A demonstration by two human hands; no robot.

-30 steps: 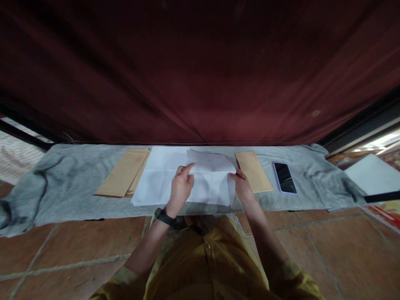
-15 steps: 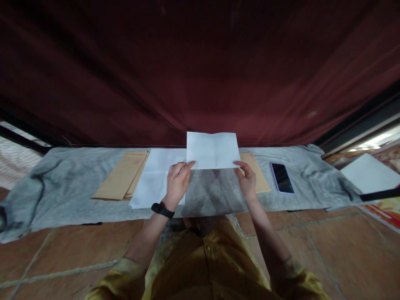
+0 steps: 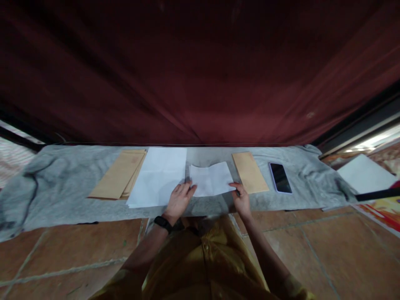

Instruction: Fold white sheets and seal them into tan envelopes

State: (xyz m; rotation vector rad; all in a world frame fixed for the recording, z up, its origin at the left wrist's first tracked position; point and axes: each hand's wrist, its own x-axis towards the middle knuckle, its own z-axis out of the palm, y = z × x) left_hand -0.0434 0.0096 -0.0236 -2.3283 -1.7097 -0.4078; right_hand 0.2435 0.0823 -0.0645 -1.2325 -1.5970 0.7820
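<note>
A creased sheet of white paper, folded to about half size, is low over the grey cloth between my hands. My left hand pinches its left edge, close to the stack of larger white sheets. With thumb and fingers, my right hand grips the lower right corner. Just right of the paper lies a single brown envelope. Several more brown envelopes are piled at the left, beside the stack of sheets.
A phone with a pale purple case lies face up on the grey cloth. Behind the cloth-covered surface hangs a dark red curtain. A white board-like item stands off the right end. Below is a tiled floor.
Both hands have brought the white paper down and toward me, from upright above the cloth to nearly flat. The right-hand envelope is now fully uncovered.
</note>
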